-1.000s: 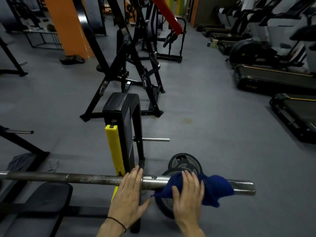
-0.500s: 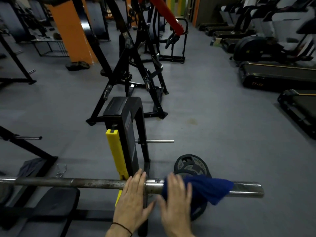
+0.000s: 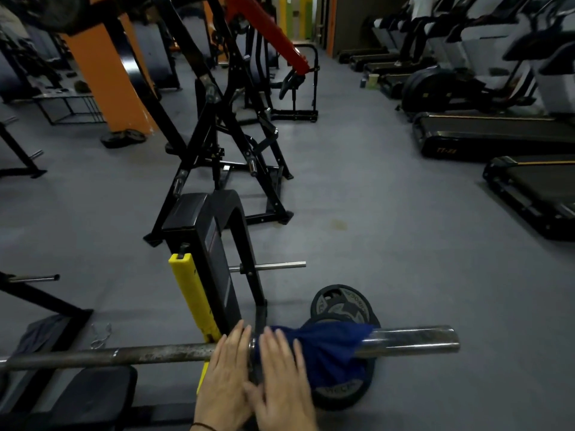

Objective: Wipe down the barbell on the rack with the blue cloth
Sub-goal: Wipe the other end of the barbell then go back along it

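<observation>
Barbell, long grey steel (image 3: 155,356): heavy, rigid, rack-borne. Soft blue cloth (image 3: 329,346) draped over sleeve; right hand (image 3: 283,384) pressed it flat-fingered, left hand (image 3: 227,374) alongside, fingers straight.

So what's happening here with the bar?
A person is wiping a long steel barbell resting on a black rack with a yellow guard. The right hand presses a dark blue cloth over the bar's sleeve near the collar, fingers flat. The left hand rests flat on the bar beside it.
</observation>
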Available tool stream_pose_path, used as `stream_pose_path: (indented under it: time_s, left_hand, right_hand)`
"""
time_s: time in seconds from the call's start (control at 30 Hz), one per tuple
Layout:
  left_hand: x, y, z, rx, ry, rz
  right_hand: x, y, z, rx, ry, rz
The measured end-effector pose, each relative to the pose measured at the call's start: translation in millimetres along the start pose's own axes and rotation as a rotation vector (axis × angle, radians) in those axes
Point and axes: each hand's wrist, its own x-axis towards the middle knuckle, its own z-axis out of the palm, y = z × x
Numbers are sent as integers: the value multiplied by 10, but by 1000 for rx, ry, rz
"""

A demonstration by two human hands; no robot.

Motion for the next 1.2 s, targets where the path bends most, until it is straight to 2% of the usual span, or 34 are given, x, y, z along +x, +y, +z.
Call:
stream_pose_path:
  time_s: [0.07, 0.13, 0.23, 0.3, 0.33, 0.37, 0.43, 0.47, 0.53, 0.6, 0.67, 0.73, 0.77, 0.87, 0.93, 0.97, 1.0, 1.07, 1.13, 1.2]
  left_hand:
    - [11, -16, 19, -5, -11, -8]
    - [41, -16, 22, -19, -12, -38]
    - [63, 52, -33, -30, 2, -65]
    - [71, 93, -49, -25, 10, -76]
    - [66, 101, -49, -22, 12, -73]
    - [49, 97, -41, -23, 11, -67]
    - [46, 81, -46, 2, -10, -53]
    - [36, 73, -50, 19, -26, -53]
    - [20, 69, -68, 6, -24, -63]
    - [33, 97, -92, -1, -24, -79]
    - [32, 126, -106, 10, -20, -96]
    - [28, 139, -112, 13, -20, -106]
    - [28, 135, -105, 5, -17, -104]
    - [8, 105, -79, -4, -26, -89]
    - [1, 99, -88, 2, -20, -78]
    - [6, 104, -97, 0, -11, -75]
    - [14, 114, -103, -1, -6, -74]
    - [26, 139, -97, 2, 11, -84]
    - [26, 145, -68, 7, 10, -106]
    - [8, 114, -24, 28, 10, -92]
  right_hand:
    - [-19, 268, -77, -64, -26, -154]
    - [-109, 648, -174, -59, -35, -180]
    - [-228, 966, -222, 83, 97, 18]
    - [-204, 759, -123, 201, 152, 191]
    - [-184, 566, -53, 215, 167, 213]
    - [-175, 351, 6, 216, 152, 166]
    - [-183, 83, 96, 134, 67, -54]
    - [-180, 114, 94, 74, 32, -160]
    - [-167, 407, 34, 0, 30, -248]
    - [-207, 760, -32, 2, 117, -174]
    - [-300, 909, -84, 107, 208, 47]
    - [-255, 691, -43, 198, 254, 224]
    - [-201, 498, -12, 221, 239, 230]
    - [-118, 173, 27, 183, 64, -47]
    - [-91, 446, -48, 80, 25, -188]
    - [-104, 649, -77, 41, 49, -196]
    - [-136, 848, -110, 23, 109, -151]
    - [-259, 1019, -169, 78, 216, 67]
    - [-255, 742, -105, 163, 267, 247]
    - [-174, 253, 13, 207, 207, 163]
